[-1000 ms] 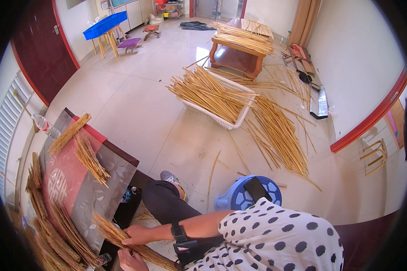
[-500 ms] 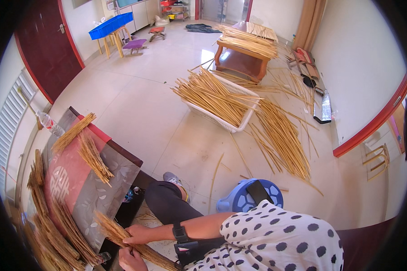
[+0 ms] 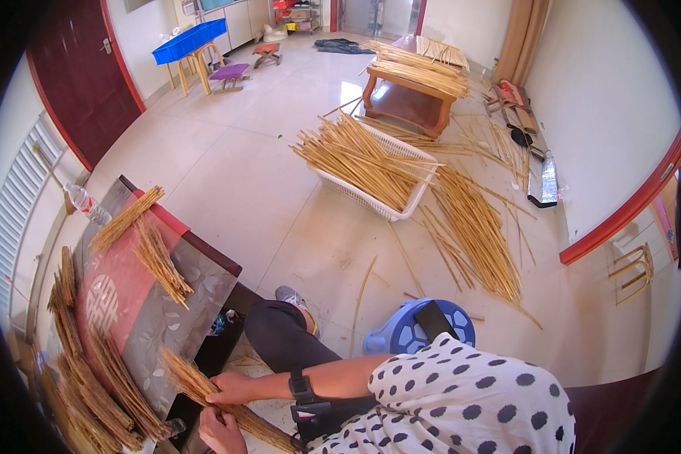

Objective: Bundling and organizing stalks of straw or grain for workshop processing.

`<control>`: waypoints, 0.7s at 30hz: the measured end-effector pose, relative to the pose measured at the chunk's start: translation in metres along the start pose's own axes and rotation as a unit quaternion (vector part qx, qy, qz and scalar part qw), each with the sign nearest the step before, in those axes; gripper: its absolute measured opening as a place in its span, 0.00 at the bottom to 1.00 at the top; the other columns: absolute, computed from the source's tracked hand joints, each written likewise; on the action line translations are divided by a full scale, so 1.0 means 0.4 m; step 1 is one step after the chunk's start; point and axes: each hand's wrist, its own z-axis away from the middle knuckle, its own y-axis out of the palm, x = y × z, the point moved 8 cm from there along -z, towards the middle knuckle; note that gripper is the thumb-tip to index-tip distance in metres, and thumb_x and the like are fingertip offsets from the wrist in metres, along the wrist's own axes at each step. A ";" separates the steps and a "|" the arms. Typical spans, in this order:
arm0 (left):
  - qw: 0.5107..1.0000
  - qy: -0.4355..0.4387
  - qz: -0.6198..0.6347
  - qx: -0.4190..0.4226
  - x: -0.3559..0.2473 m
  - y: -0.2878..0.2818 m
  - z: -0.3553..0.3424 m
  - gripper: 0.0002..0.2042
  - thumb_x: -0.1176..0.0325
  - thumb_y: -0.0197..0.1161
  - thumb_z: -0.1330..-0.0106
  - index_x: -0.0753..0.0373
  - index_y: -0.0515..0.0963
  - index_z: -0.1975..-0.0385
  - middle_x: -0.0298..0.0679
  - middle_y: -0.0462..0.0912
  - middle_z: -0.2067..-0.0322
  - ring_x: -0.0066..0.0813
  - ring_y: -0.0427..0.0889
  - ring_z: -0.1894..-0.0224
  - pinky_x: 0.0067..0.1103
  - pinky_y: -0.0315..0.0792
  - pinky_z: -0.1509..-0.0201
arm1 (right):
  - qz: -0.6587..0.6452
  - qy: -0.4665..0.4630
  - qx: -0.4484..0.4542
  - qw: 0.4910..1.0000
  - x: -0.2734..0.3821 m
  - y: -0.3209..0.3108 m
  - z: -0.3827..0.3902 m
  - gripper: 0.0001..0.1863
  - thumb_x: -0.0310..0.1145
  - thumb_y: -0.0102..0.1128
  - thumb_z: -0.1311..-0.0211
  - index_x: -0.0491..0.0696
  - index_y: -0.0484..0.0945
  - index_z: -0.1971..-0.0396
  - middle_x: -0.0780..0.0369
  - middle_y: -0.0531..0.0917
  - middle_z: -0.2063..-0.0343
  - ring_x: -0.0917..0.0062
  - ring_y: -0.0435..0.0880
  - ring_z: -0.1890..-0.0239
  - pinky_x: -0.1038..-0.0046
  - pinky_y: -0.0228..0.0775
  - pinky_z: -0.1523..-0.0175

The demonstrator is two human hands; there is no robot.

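A bundle of dry brush-like stalks point(image 3: 188, 376) lies slanted across the near edge of the table, its bushy end over the tabletop. Its other end reaches down toward my lap. My right hand point(image 3: 233, 387), with a dark watch on the wrist, is closed round the middle of the bundle. Just below it, my left hand point(image 3: 222, 432) has its fingers closed against the same bundle; part of this hand is hidden at the lower edge. Several similar bundles point(image 3: 125, 378) lie on the table to the left of my hands.
The patterned table point(image 3: 193, 265) also carries two smaller bundles and a plastic bottle point(image 3: 88, 204). A blue stool point(image 3: 401, 337) with a phone stands beside me. Ahead are a white basket point(image 3: 363, 198) full of stalks, loose stalks point(image 3: 480, 234) on the floor and a wooden table point(image 3: 408, 106).
The view has shifted very slightly. My hands stay on the bundle in nearly the same place, with the left fingers a little differently set.
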 end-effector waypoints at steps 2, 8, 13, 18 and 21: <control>0.998 -0.027 0.053 0.008 0.012 0.004 0.000 0.05 0.80 0.55 0.55 0.70 0.66 0.80 0.50 0.68 0.81 0.48 0.69 0.80 0.34 0.64 0.74 | -0.001 -0.009 0.001 1.000 0.002 0.001 -0.001 0.26 0.51 0.56 0.46 0.40 0.78 0.61 0.47 0.82 0.68 0.54 0.81 0.61 0.59 0.72 0.56; 0.999 0.003 0.037 -0.013 -0.001 -0.007 -0.001 0.06 0.80 0.56 0.55 0.70 0.65 0.80 0.49 0.66 0.82 0.48 0.66 0.81 0.34 0.62 0.75 | -0.011 -0.005 0.006 1.000 -0.002 0.003 -0.006 0.27 0.52 0.57 0.46 0.40 0.78 0.61 0.47 0.82 0.68 0.53 0.81 0.61 0.58 0.71 0.56; 0.999 0.011 0.035 -0.009 -0.011 -0.015 -0.006 0.06 0.80 0.56 0.53 0.70 0.65 0.80 0.49 0.66 0.82 0.47 0.67 0.81 0.34 0.62 0.75 | -0.002 0.008 0.008 1.000 -0.002 -0.002 -0.009 0.27 0.51 0.57 0.46 0.39 0.78 0.62 0.47 0.82 0.68 0.54 0.81 0.61 0.59 0.71 0.56; 0.998 -0.017 0.058 -0.010 -0.003 -0.013 -0.004 0.05 0.79 0.57 0.47 0.71 0.68 0.78 0.49 0.70 0.82 0.45 0.70 0.81 0.33 0.65 0.74 | -0.016 0.011 -0.007 1.000 -0.006 -0.007 -0.009 0.27 0.51 0.56 0.46 0.38 0.78 0.61 0.47 0.82 0.67 0.54 0.81 0.61 0.59 0.72 0.56; 0.995 -0.033 0.095 -0.005 0.025 -0.007 0.004 0.05 0.77 0.59 0.45 0.71 0.70 0.76 0.48 0.73 0.82 0.44 0.73 0.81 0.31 0.67 0.73 | -0.016 0.013 0.006 1.000 -0.007 0.009 -0.009 0.28 0.52 0.57 0.46 0.38 0.78 0.61 0.47 0.82 0.67 0.54 0.81 0.61 0.60 0.72 0.55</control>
